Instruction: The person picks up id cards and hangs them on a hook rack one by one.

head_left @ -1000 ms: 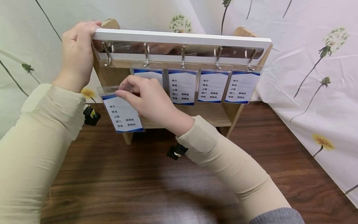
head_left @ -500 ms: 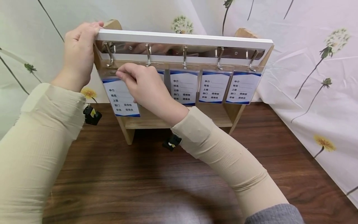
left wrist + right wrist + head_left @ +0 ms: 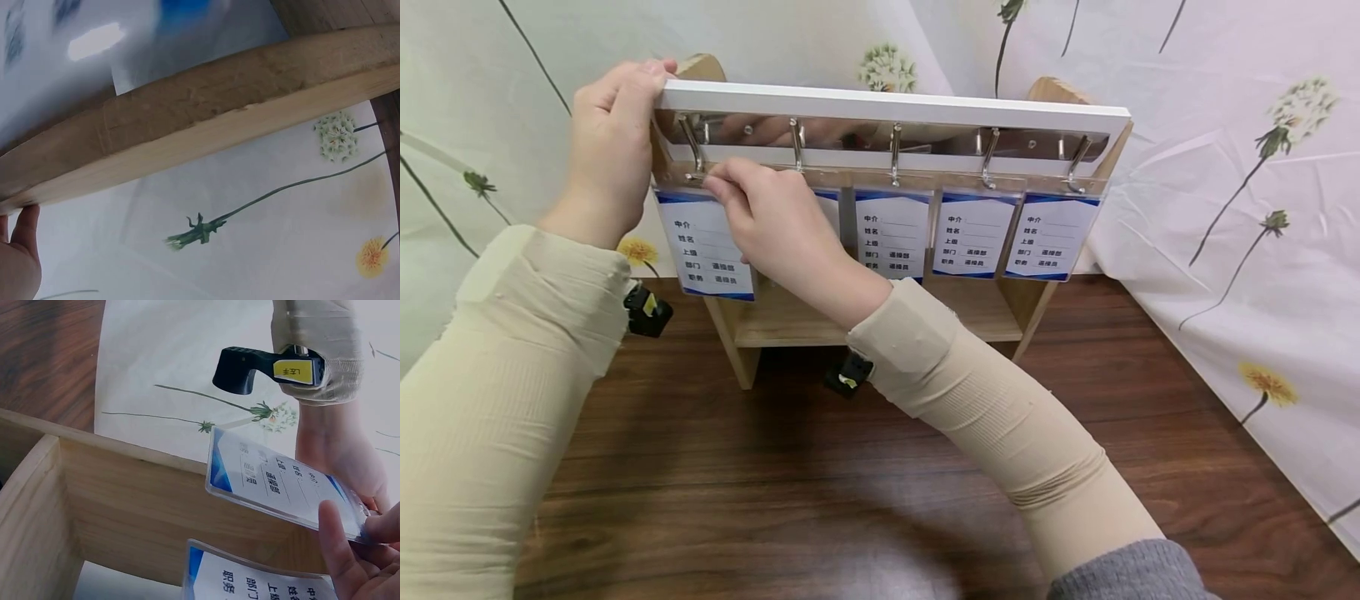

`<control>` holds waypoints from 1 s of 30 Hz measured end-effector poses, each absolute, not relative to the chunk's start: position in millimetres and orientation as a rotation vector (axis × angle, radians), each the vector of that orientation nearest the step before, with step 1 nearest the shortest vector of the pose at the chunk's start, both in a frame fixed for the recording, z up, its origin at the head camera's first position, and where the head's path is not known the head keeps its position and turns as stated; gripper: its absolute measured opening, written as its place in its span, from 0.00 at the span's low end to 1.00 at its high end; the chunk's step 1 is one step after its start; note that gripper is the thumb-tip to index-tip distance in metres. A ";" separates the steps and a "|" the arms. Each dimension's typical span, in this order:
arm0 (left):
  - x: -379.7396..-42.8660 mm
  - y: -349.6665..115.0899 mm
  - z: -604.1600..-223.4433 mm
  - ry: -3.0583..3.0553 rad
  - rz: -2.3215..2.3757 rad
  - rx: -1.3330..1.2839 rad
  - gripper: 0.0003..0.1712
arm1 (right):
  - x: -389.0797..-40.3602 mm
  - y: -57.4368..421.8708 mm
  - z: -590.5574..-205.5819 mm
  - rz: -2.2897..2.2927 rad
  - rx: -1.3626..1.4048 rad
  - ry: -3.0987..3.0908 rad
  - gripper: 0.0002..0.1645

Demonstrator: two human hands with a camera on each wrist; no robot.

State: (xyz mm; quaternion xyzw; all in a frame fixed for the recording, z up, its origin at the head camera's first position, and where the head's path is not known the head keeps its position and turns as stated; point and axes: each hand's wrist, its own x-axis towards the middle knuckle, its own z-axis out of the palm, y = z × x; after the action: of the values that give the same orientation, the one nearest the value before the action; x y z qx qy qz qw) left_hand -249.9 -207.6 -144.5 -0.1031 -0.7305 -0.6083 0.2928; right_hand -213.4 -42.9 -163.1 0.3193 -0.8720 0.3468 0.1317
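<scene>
At the left end of a wooden hook rack (image 3: 887,97), my left hand (image 3: 612,154) grips the white top board. My right hand (image 3: 782,221) pinches the top edge of a clear-sleeved name badge (image 3: 709,246), printed in blue and white. The badge's top is at the tip of the leftmost metal hook (image 3: 689,143); whether the hook passes through its slot cannot be told. In the right wrist view, thumb and fingers hold the badge (image 3: 275,481) by one end. Several similar badges (image 3: 977,233) hang along the other hooks, one partly behind my right hand.
The rack has a lower wooden shelf (image 3: 797,329) and side panels (image 3: 730,337). It stands on a dark wood floor (image 3: 760,483), close to a white cloth with dandelion prints (image 3: 1225,208) behind and at the right.
My right hand has raised the badge from below the rack's left end up to the leftmost hook, then shifted it slightly left. The left hand keeps its hold on the board.
</scene>
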 end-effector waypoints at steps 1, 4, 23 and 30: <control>-250.1 -207.0 -144.8 -1.945 -1.614 -0.272 0.18 | -213.5 -43.4 -162.5 0.999 0.926 -2.535 0.16; -251.2 -205.4 -146.2 -1.928 -1.593 -0.272 0.18 | -214.0 -44.3 -160.7 0.983 0.931 -2.542 0.16; -261.3 -199.4 -149.9 -1.816 -1.474 -0.302 0.23 | -216.5 -50.6 -157.7 0.822 0.892 -2.512 0.16; -262.3 -199.7 -149.2 -1.809 -1.466 -0.319 0.22 | -216.8 -52.1 -158.6 0.812 0.873 -2.490 0.16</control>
State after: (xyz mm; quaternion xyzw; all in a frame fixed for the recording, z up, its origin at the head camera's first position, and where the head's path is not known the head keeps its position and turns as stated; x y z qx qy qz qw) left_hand -262.3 -199.7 -149.2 -0.1253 -0.7104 -0.5755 0.3853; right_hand -216.8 -52.1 -158.6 0.3105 -0.8857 0.2887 0.1894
